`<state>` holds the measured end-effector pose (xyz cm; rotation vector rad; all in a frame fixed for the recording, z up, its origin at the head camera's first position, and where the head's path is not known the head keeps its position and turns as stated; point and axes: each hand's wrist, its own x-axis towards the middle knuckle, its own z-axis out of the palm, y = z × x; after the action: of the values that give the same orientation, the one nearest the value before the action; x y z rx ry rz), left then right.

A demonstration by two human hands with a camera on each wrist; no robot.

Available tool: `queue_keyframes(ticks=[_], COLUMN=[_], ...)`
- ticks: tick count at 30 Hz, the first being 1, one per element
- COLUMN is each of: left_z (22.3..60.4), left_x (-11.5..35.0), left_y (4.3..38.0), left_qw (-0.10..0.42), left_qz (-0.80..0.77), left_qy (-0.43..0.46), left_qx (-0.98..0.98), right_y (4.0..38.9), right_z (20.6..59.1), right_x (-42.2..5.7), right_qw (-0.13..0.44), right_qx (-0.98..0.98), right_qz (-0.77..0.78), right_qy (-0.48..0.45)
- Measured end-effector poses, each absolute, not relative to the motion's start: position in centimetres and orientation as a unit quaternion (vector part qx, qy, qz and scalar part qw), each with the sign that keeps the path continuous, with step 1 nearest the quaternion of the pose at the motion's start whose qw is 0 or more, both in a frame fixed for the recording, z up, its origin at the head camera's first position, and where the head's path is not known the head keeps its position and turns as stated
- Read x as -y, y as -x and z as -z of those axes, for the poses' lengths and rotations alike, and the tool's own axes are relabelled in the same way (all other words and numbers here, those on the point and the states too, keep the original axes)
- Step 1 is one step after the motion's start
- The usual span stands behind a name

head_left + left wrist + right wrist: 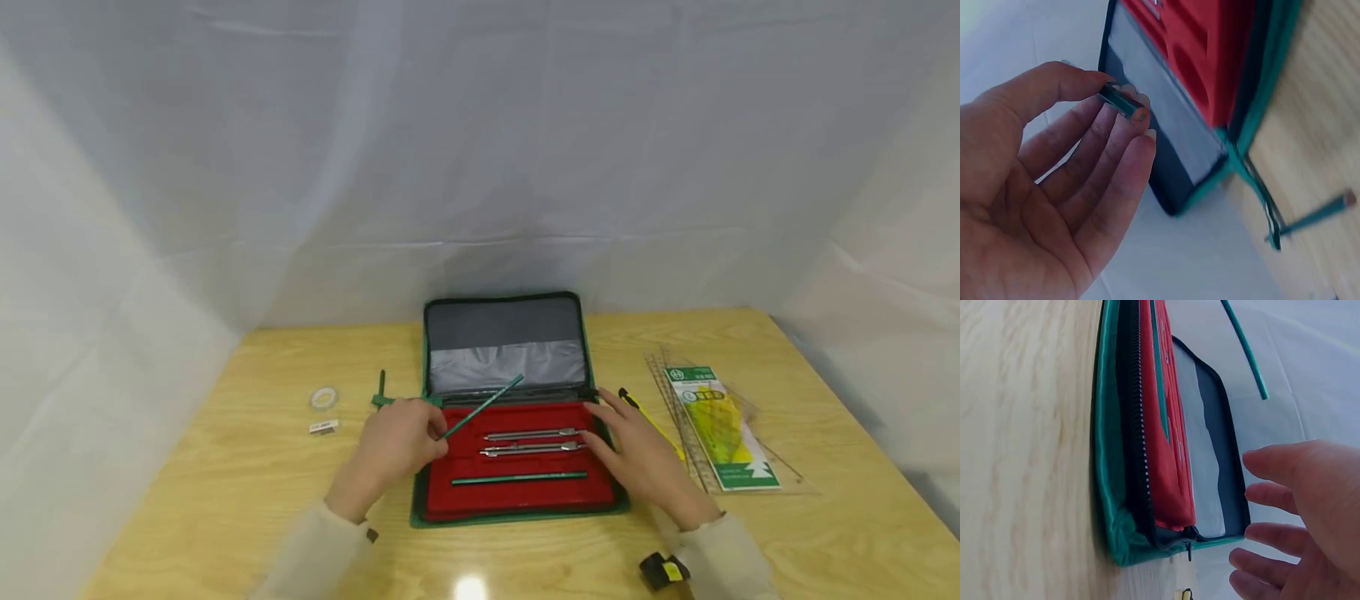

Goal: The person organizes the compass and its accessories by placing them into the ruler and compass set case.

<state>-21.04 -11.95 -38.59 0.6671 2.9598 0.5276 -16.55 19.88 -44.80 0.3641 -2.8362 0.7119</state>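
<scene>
My left hand [397,442] pinches a green pencil [483,407] near one end, between thumb and fingertips. The pencil slants up over the left part of an open zip case [504,323]. In the left wrist view the pencil's end [1140,114] points toward the camera. My right hand [641,454] is beside the case's right edge, fingers spread and nothing in them. A second green pencil [519,478] lies in the case's red tray [517,501], below two silver compasses [531,448]. Another green pencil [1316,215] lies on the table left of the case, by its green zip end.
On the left of the table lie a white tape roll [324,398] and an eraser [324,427]. To the right are a yellow utility knife [652,423], clear rulers [686,433] and a green and yellow packet [720,429]. A small black and yellow object [663,572] shows near the right sleeve.
</scene>
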Motion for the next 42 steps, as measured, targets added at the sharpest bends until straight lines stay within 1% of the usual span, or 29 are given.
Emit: queue_keyframes(ticks=[8, 16, 21, 25, 36, 42], left_z=[40.0, 41.1, 41.6, 42.0, 42.3, 41.7], left_x=[10.2, 8.9, 8.2, 7.8, 8.1, 9.5], left_y=[19.9, 19.3, 18.9, 18.6, 18.3, 18.4], left_qw=[0.032, 0.036, 0.048, 0.047, 0.036, 0.030], left_qz=[-0.165, -0.148, -0.155, -0.154, -0.156, -0.154], left_qy=[-0.284, -0.325, -0.345, -0.364, -0.367, -0.361], left_qx=[-0.944, -0.933, -0.924, -0.917, -0.916, -0.919], right_y=[16.0, 15.2, 14.8, 14.7, 14.5, 14.2], right_z=[44.8, 45.2, 45.5, 45.7, 46.1, 45.9], right_x=[-20.2, -20.3, -20.3, -20.5, -20.7, -20.4], right_qw=[0.101, 0.061, 0.062, 0.065, 0.067, 0.081], right_qx=[0.952, 0.942, 0.947, 0.951, 0.954, 0.953], right_qz=[-0.258, -0.282, -0.267, -0.257, -0.246, -0.225], right_qy=[-0.129, -0.170, -0.165, -0.162, -0.159, -0.185])
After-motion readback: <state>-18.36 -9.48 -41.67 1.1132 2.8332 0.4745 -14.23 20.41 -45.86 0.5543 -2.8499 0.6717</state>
